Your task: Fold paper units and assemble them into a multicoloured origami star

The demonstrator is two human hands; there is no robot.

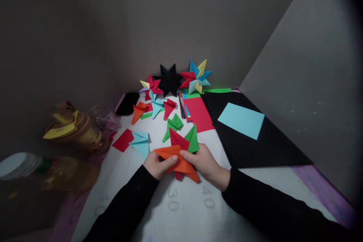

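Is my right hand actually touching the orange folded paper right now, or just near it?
Touching. The head view shows the right hand with its thumb pressed flat on the orange folded paper, near its upper edge.

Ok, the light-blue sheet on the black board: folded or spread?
Spread. The light-blue sheet lies flat as a plain four-sided piece on the black board, with no flap or crease showing.

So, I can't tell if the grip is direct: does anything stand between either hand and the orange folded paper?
Nothing visible on top: the left hand and right hand each have a thumb directly on the orange folded paper. The fingers underneath are hidden. The loose green piece lies beyond, not between.
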